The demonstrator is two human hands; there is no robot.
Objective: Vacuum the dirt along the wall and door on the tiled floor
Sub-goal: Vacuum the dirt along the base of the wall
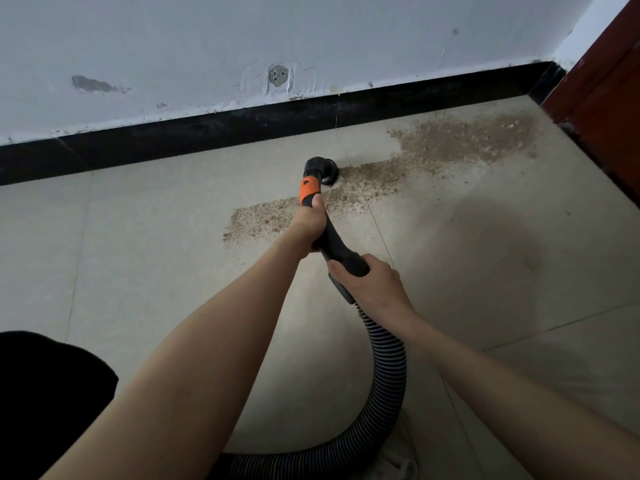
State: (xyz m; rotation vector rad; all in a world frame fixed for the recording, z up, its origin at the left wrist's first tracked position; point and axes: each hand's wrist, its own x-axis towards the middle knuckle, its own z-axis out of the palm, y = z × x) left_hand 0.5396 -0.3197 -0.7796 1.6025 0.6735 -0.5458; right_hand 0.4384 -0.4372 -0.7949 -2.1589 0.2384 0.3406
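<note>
A band of brown dirt (pixel 460 138) runs across the beige tiled floor (pixel 156 237), from a thick patch near the red-brown door (pixel 602 84) down-left to a smaller patch beside my left wrist. The vacuum's black round brush nozzle (pixel 320 168) sits on the floor at the dirt's middle, below the black skirting (pixel 207 129). My left hand (pixel 310 225) grips the black handle just under its orange collar (pixel 308 190). My right hand (pixel 372 280) grips the handle's lower end, where the ribbed hose (pixel 388 375) begins.
The hose curves down and left out of the bottom edge. A white wall (pixel 311 36) with scuffs and a filled hole stands above the skirting. A dark garment (pixel 45 393) fills the lower left corner. A soft shadow lies on the tiles at right.
</note>
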